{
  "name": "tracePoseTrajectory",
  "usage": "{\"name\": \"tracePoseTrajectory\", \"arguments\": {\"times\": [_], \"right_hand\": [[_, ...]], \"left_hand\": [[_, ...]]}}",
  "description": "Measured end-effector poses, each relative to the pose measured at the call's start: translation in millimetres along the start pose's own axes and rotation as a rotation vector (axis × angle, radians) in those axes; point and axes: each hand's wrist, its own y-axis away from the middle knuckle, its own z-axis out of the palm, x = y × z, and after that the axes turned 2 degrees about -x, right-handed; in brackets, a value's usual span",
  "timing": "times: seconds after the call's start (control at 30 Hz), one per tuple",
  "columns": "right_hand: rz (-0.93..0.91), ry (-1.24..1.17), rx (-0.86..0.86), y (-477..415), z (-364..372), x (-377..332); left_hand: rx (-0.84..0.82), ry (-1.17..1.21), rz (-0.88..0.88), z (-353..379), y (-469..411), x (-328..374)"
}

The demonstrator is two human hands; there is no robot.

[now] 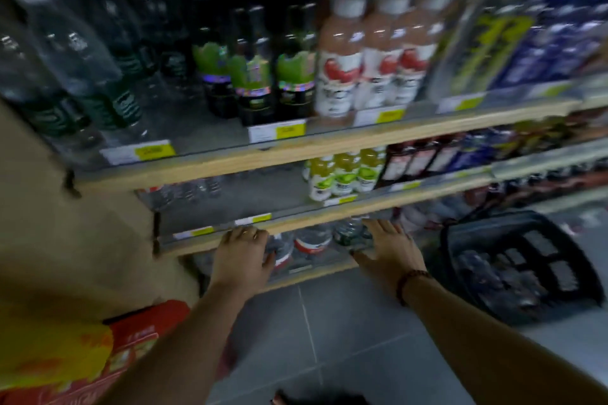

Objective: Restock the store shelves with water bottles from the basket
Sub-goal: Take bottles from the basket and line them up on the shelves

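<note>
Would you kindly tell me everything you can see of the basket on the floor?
The basket is dark and looks like plastic, with rectangular slots in its walls and what seems to be a thin handle at its far rim. It stands on the grey tiled floor, to the right of the shelves' lowest levels. Its open top shows clear bottles inside, too blurred to count. The right hand is apart from it.

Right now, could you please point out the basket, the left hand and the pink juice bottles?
basket (450, 251): head view, on its dark left wall.
left hand (241, 256): head view, on the back of the hand.
pink juice bottles (340, 39): head view, on the leftmost bottle's body above the label.
</note>
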Motion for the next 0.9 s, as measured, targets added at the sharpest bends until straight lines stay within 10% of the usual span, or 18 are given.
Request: {"name": "tracePoseTrajectory", "arguments": {"times": [0.57, 0.9], "right_hand": [[0.649, -0.192, 0.188, 218, -84, 312], [0.771, -0.301, 0.180, 234, -82, 390]], "left_hand": [[-0.073, 0.180, 0.634, -20, -44, 398], [-0.208, 0.084, 0.741, -3, -70, 489]]}}
